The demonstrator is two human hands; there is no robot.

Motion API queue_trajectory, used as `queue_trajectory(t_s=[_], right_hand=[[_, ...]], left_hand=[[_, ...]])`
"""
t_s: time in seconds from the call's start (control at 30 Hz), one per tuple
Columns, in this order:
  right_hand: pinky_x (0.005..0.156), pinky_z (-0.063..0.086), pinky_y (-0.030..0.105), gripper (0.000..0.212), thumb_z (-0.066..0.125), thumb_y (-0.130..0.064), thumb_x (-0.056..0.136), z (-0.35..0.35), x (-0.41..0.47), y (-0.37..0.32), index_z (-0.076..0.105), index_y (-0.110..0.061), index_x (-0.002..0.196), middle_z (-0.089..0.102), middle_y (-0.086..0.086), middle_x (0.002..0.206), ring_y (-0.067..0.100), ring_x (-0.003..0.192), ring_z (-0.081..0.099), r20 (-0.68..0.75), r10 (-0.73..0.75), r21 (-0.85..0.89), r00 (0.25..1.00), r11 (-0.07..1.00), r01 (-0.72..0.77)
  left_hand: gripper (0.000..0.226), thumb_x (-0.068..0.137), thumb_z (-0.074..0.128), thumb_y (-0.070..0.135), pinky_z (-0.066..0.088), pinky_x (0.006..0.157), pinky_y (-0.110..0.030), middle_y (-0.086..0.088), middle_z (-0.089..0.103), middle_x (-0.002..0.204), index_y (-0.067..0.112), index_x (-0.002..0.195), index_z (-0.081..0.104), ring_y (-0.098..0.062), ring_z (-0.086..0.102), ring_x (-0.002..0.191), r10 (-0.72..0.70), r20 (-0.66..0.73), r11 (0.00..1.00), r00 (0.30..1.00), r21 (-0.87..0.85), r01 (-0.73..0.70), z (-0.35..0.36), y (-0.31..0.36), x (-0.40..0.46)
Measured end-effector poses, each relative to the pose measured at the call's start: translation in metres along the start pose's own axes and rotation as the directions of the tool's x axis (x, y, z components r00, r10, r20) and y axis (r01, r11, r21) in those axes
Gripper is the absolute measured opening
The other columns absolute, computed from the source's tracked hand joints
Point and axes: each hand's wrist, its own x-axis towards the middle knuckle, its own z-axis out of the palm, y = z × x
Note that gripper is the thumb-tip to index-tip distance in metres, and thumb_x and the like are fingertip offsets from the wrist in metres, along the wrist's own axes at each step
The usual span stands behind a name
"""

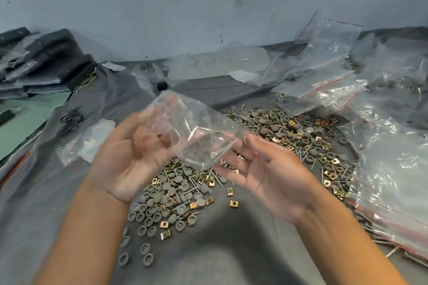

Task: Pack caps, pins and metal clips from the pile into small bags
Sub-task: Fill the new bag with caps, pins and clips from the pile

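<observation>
Grey sheet (231, 250) covers the work surface, up to a pale wall (185, 7) at the far edge. Stack of clear bags (382, 146) heaped along the right edge, red zip strips showing. Dark folded stuff (46, 60) at the far left corner. Pile (289, 136) of grey caps, pins and brass clips spread mid-surface toward the right, thinning to loose caps (146, 227) near the front.

Left hand (129, 157), palm up, fingers curled, blurred; grips one side of a small bag (192, 132) held above the pile. Bag shows a pin (222, 149) and some caps inside. Right hand (271, 173) palm up, fingers spread and relaxed, thumb tip at the bag's right side; real contact unclear.
</observation>
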Motion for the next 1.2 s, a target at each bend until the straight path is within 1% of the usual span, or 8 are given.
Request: queue_trajectory(t_s=[0.17,0.27,0.37,0.47,0.67,0.77,1.0,1.2], right_hand=[[0.069,0.051,0.030,0.024,0.048,-0.027,0.104,-0.016,0.007,-0.004,0.066,-0.011,0.106,0.067,0.000,0.080,0.014,0.072,0.056,-0.356,-0.017,-0.207,0.934,0.976,-0.062],[0.066,0.049,0.022,0.018,0.057,-0.029,0.101,-0.021,0.011,-0.009,0.070,-0.021,0.108,0.073,-0.012,0.086,0.008,0.078,0.057,-0.430,-0.316,-0.502,0.846,0.862,0.067],[0.067,0.049,0.012,0.012,0.066,-0.026,0.095,-0.016,0.007,-0.014,0.074,-0.026,0.103,0.074,-0.015,0.089,-0.002,0.081,0.063,-0.197,-0.566,-0.703,0.800,0.650,0.287],[0.072,0.052,0.019,0.011,0.070,-0.025,0.093,-0.005,-0.001,-0.009,0.074,-0.026,0.103,0.073,-0.007,0.092,0.005,0.083,0.065,0.095,-0.604,-0.771,0.791,0.458,0.443],[0.078,0.044,0.022,0.011,0.077,-0.024,0.085,0.000,-0.010,0.006,0.073,-0.022,0.095,0.065,-0.015,0.096,0.010,0.092,0.056,0.505,-0.591,-0.862,0.629,-0.307,0.403],[0.078,0.042,0.024,0.008,0.073,-0.031,0.088,-0.002,-0.011,0.010,0.075,-0.026,0.093,0.057,-0.008,0.099,0.015,0.092,0.049,0.568,-0.559,-0.811,0.605,-0.505,0.295],[0.081,0.042,0.016,0.005,0.063,-0.037,0.098,-0.038,-0.005,-0.029,0.066,-0.035,0.095,0.055,-0.019,0.098,0.003,0.092,0.056,0.137,-0.730,-0.989,0.670,-0.135,0.055],[0.086,0.036,0.024,0.021,0.066,-0.043,0.092,-0.069,0.011,-0.017,0.063,-0.039,0.113,0.052,-0.018,0.106,0.003,0.100,0.047,-0.035,-0.498,-0.912,0.866,-0.338,-0.231]], left_hand=[[0.034,0.087,0.068,0.016,0.061,0.084,-0.042,-0.006,0.070,0.126,0.007,0.120,0.069,-0.032,0.062,0.123,0.059,-0.244,0.948,0.968,0.317,0.022,-0.009,-0.044,0.000],[0.034,0.091,0.068,0.013,0.059,0.077,-0.026,0.003,0.074,0.116,0.021,0.124,0.067,-0.015,0.072,0.103,0.220,-0.279,0.820,0.935,0.572,-0.022,-0.006,-0.061,-0.006],[0.031,0.089,0.073,0.020,0.043,0.063,-0.008,0.028,0.069,0.086,0.040,0.112,0.068,0.005,0.061,0.069,0.425,-0.095,0.416,0.900,0.904,-0.101,0.005,-0.069,-0.015],[0.039,0.084,0.076,0.017,0.040,0.068,-0.007,0.025,0.062,0.091,0.035,0.118,0.068,-0.002,0.059,0.073,0.492,0.129,0.089,0.861,0.976,-0.198,0.021,-0.072,-0.019],[0.045,0.072,0.074,0.018,0.038,0.075,-0.007,0.024,0.059,0.100,0.032,0.114,0.068,-0.005,0.057,0.081,0.441,0.230,-0.026,0.868,0.969,-0.244,0.041,-0.079,-0.025],[0.053,0.067,0.080,0.003,0.040,0.074,-0.004,0.019,0.062,0.104,0.024,0.114,0.070,-0.006,0.057,0.077,0.446,0.237,-0.046,0.863,0.969,-0.243,0.040,-0.082,-0.027],[0.050,0.071,0.080,0.019,0.032,0.084,0.004,0.026,0.057,0.105,0.026,0.119,0.068,0.015,0.052,0.090,0.550,0.176,-0.026,0.817,0.981,-0.194,0.036,-0.065,-0.041],[0.040,0.086,0.066,0.004,0.034,0.095,-0.002,0.016,0.063,0.116,0.021,0.122,0.069,0.007,0.054,0.092,0.590,0.244,-0.101,0.770,0.968,-0.230,0.029,-0.074,-0.038]])
